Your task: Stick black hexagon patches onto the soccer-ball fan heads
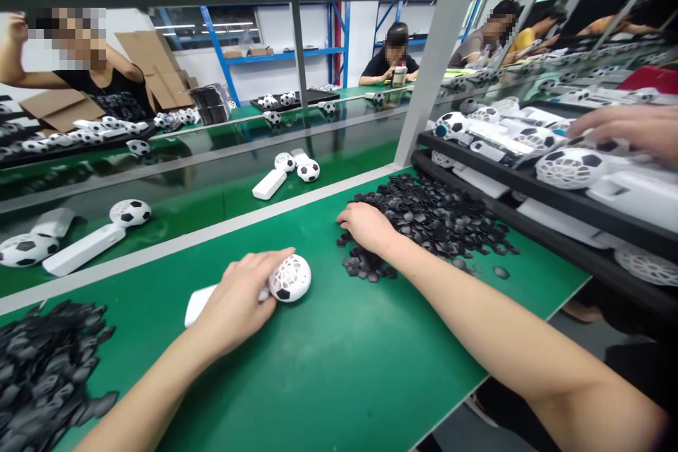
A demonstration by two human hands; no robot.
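My left hand [241, 293] is wrapped round the neck of a white handheld unit with a round soccer-ball-patterned head [290, 278]. Its white handle [198, 305] pokes out behind the hand, over the green table [339, 360]. The head shows a lattice front and a few black patches. My right hand [366, 226] is at the left edge of a pile of small black pieces [429, 215], fingers bent together; whatever lies between its fingertips is too small to make out. Another heap of black pieces [47, 367] lies at the far left.
Stacked black trays [609, 215] of white units stand at the right, with another person's hand [635, 127] over them. Beyond a pale rail [212, 232], several units lie on the green conveyor [212, 194]. A metal post [434, 56] rises behind the pile. People sit across the line.
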